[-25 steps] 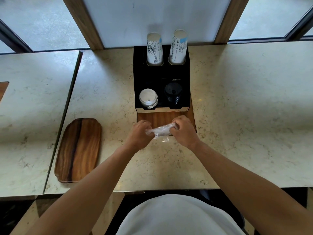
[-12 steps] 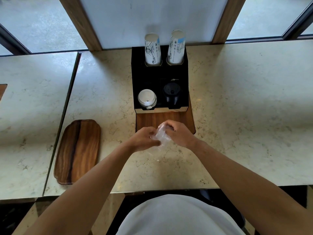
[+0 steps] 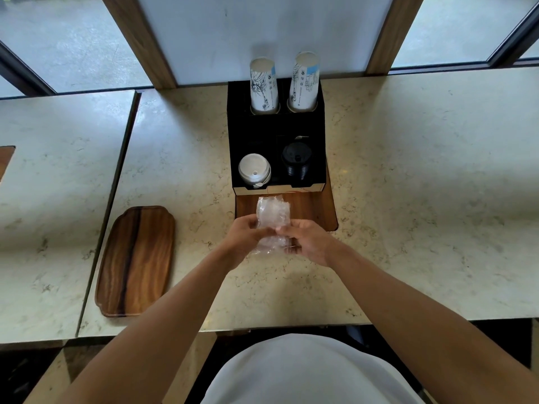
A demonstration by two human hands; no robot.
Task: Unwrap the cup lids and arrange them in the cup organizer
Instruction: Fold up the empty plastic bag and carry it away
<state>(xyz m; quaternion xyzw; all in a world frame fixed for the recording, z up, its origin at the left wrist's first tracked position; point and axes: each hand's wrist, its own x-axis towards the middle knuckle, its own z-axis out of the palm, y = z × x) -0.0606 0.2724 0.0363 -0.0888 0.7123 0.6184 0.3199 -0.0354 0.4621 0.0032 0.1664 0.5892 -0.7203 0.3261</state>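
A crumpled clear plastic wrapper [image 3: 272,220] stands upright between my two hands, just in front of the black cup organizer [image 3: 253,132]. My left hand [image 3: 248,234] pinches its left side and my right hand [image 3: 309,240] grips its lower right part. Whether any lids are still inside the wrapper cannot be told. In the organizer's front row sits a stack of white lids [image 3: 254,170] on the left and a stack of black lids [image 3: 297,161] on the right. Two stacks of printed paper cups [image 3: 264,86] [image 3: 304,83] rise from the back row.
The organizer rests on a wooden board [image 3: 318,211] on a marble counter [image 3: 408,185]. A second wooden tray [image 3: 137,260] lies to the left near the counter's seam. A wall and windows stand behind the organizer. The counter's front edge runs close to my body.
The wrapper went from a horizontal twisted strip to a bunched ball and now stands taller and spread open. Both hands stayed in front of the organizer, turning it.
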